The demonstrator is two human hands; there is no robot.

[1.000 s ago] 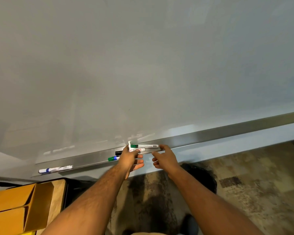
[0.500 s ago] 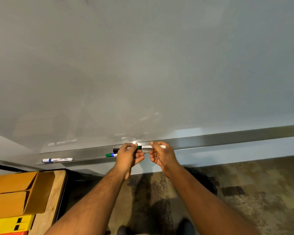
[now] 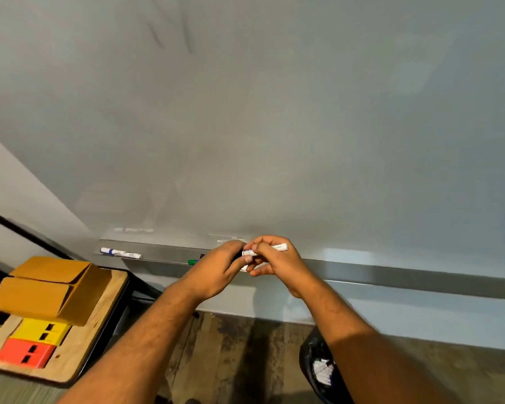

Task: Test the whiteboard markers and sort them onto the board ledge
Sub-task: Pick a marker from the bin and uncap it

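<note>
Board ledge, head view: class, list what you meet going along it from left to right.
Blue-capped marker → green marker cap → left hand → held marker in the right hand → bare ledge.

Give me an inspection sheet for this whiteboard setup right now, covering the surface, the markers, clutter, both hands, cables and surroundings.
Surface: whiteboard, mostly clean, faint dark streaks near the top; metal ledge along its bottom edge.
Job's things: held marker in front of the ledge; blue marker lying at the ledge's left end; green marker on the ledge, mostly hidden behind the left hand.
Clutter: cardboard box, yellow box and red box on a wooden stool.
Grippers: left hand grips the held marker's cap end; right hand pinches its barrel.
Cables: nothing seen.
Surroundings: patterned floor; black bag below.
</note>
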